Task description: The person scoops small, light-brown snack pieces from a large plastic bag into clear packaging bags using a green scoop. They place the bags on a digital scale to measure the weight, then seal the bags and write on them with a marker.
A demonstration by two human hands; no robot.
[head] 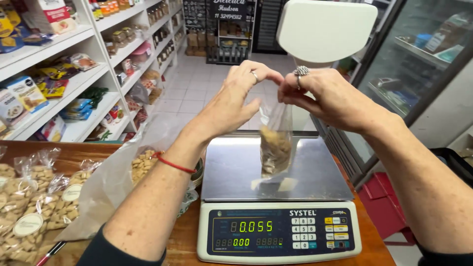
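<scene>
Bag, small, clear plastic, part-filled with pale brown cereal pieces, centre of the frame, its bottom resting on the steel plate of the scale. Left hand, ring on one finger, red cord at the wrist: grip pinched on the bag's neck from the left. Right hand, large silver ring: grip pinched on the same neck from the right, fingertips of both hands almost meeting above the bag. Scale, white body with a lit green display and a keypad at lower centre, its white upright panel at upper centre behind the hands. Large clear sack of the same cereal, lying open at the left of the scale on the wooden desk. Filled small bags, tied at the top and bearing round labels, lower left of the frame. Shelves of packaged goods, upper left. Glass-doored fridge, upper right. Tiled floor behind, upper centre.
</scene>
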